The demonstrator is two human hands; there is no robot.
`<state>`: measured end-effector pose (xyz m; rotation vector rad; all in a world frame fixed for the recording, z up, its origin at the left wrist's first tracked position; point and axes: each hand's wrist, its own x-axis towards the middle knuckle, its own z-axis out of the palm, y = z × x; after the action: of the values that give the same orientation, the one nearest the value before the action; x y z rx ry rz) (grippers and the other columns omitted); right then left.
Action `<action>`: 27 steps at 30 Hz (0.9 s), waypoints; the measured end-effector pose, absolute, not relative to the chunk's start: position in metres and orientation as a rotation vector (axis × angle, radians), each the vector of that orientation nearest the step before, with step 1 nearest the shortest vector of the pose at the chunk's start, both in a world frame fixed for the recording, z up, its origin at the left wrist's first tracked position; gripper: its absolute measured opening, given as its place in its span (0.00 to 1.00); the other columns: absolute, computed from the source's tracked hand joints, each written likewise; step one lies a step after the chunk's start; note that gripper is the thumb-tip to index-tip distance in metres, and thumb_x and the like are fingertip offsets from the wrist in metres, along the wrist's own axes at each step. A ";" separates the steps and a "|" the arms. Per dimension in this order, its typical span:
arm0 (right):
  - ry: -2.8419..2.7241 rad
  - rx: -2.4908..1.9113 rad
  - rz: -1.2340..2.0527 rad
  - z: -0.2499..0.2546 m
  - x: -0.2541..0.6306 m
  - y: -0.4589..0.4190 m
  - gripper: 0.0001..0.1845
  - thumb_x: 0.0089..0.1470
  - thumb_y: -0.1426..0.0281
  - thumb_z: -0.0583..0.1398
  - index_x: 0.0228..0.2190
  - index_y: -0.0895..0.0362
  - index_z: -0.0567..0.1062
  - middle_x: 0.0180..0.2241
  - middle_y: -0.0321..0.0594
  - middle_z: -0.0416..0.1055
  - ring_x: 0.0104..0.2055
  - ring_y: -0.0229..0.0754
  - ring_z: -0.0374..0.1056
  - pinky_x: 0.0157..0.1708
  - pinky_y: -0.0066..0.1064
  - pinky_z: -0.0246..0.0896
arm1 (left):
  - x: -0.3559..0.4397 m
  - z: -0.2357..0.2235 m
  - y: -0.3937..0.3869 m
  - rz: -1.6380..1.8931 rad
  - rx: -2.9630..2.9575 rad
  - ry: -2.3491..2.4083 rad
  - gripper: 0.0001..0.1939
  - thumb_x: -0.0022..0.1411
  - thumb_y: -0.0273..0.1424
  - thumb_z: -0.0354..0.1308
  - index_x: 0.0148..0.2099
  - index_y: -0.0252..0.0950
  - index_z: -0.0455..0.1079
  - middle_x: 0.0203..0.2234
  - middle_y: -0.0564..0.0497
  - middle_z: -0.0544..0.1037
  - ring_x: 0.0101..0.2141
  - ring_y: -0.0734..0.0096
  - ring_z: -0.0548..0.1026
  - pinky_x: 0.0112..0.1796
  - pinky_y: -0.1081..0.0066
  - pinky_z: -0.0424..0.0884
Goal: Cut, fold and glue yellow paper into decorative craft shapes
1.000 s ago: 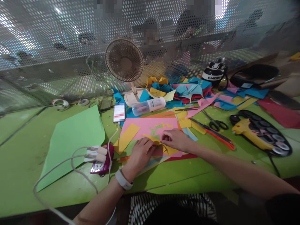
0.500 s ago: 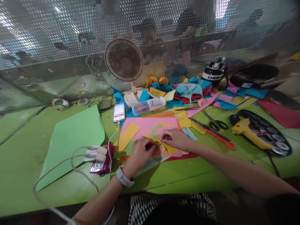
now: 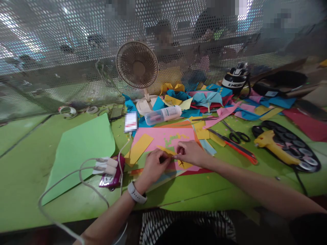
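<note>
My left hand (image 3: pixel 156 166), with a pale watch band (image 3: pixel 136 194) at the wrist, is closed in a pinch on a piece of yellow paper (image 3: pixel 165 149). My right hand (image 3: pixel 192 153) meets it from the right, thumb and fingertips pressed together at the left fingertips. Whatever the right pinch holds is too small to make out. Another cut yellow piece (image 3: pixel 186 165) lies under the right hand. Below both hands is a pink sheet (image 3: pixel 143 133) with small green and yellow cut bits (image 3: pixel 173 139) on it. A yellow strip (image 3: pixel 140 149) rests at its left.
To the right lie scissors (image 3: pixel 236 133), an orange-and-black cutter (image 3: pixel 240 148) and a yellow glue gun (image 3: pixel 277 148) on a black palette (image 3: pixel 306 144). Left are a green sheet (image 3: pixel 84 153) and a purple power strip (image 3: pixel 112 177) with cables. A fan (image 3: pixel 138 66) and a bottle (image 3: pixel 163 115) stand behind.
My right hand has lowered slightly, its fingertips now touching the left fingertips. My left hand keeps its pinch. The whole view has shifted a little.
</note>
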<state>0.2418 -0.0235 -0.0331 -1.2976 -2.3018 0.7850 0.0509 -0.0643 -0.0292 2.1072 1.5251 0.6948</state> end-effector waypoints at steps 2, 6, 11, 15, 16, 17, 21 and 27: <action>-2.300 -1.297 0.805 -0.032 0.242 -0.024 0.17 0.49 0.54 0.60 0.27 0.56 0.70 0.22 0.33 0.72 0.25 0.36 0.67 0.26 0.25 0.52 | 0.050 -0.030 -0.064 0.703 2.081 1.525 0.08 0.56 0.32 0.57 0.27 0.36 0.68 0.24 0.53 0.73 0.27 0.71 0.70 0.29 0.71 0.63; -2.304 -1.306 0.830 -0.032 0.243 -0.024 0.16 0.49 0.55 0.60 0.27 0.56 0.71 0.23 0.34 0.72 0.26 0.36 0.67 0.26 0.25 0.52 | 0.049 -0.030 -0.063 0.716 2.025 1.511 0.06 0.54 0.31 0.59 0.27 0.36 0.69 0.25 0.52 0.74 0.28 0.71 0.71 0.29 0.71 0.64; -2.307 -1.312 0.840 -0.032 0.243 -0.023 0.12 0.48 0.60 0.63 0.27 0.56 0.71 0.22 0.33 0.72 0.26 0.36 0.67 0.25 0.25 0.52 | 0.051 -0.028 -0.063 0.715 2.015 1.493 0.06 0.56 0.33 0.57 0.32 0.36 0.72 0.28 0.51 0.77 0.30 0.69 0.73 0.31 0.70 0.66; -2.307 -1.304 0.857 -0.031 0.243 -0.024 0.13 0.48 0.60 0.63 0.27 0.56 0.71 0.23 0.33 0.72 0.26 0.35 0.67 0.26 0.25 0.52 | 0.053 -0.027 -0.063 0.703 2.048 1.489 0.06 0.58 0.31 0.55 0.31 0.37 0.73 0.27 0.52 0.77 0.30 0.70 0.73 0.32 0.70 0.66; -2.306 -1.303 0.862 -0.031 0.243 -0.024 0.13 0.49 0.59 0.62 0.27 0.56 0.71 0.23 0.33 0.72 0.26 0.35 0.67 0.26 0.25 0.52 | 0.053 -0.027 -0.063 0.700 2.056 1.495 0.06 0.58 0.31 0.55 0.31 0.37 0.73 0.27 0.52 0.77 0.31 0.69 0.73 0.33 0.70 0.66; -2.305 -1.303 0.867 -0.030 0.243 -0.024 0.14 0.49 0.58 0.62 0.27 0.56 0.71 0.23 0.33 0.72 0.26 0.35 0.67 0.26 0.25 0.52 | 0.053 -0.027 -0.063 0.697 2.064 1.503 0.06 0.58 0.30 0.55 0.31 0.37 0.72 0.27 0.52 0.77 0.31 0.69 0.73 0.33 0.69 0.66; -2.297 -1.308 0.874 -0.026 0.243 -0.025 0.15 0.51 0.57 0.60 0.27 0.57 0.71 0.23 0.34 0.72 0.26 0.36 0.67 0.26 0.25 0.53 | 0.054 -0.028 -0.064 0.687 2.099 1.534 0.07 0.59 0.31 0.55 0.30 0.37 0.71 0.27 0.51 0.76 0.32 0.67 0.72 0.35 0.68 0.65; -2.301 -1.289 0.897 -0.024 0.243 -0.026 0.16 0.53 0.56 0.59 0.27 0.57 0.71 0.23 0.35 0.73 0.26 0.36 0.67 0.26 0.25 0.53 | 0.055 -0.027 -0.065 0.664 2.131 1.566 0.07 0.59 0.30 0.54 0.28 0.37 0.70 0.27 0.52 0.75 0.33 0.66 0.71 0.35 0.67 0.63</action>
<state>0.2428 -0.0264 -0.0236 -1.2887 -2.3014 0.8967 0.0549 -0.0654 -0.0270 2.1310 1.5664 0.6637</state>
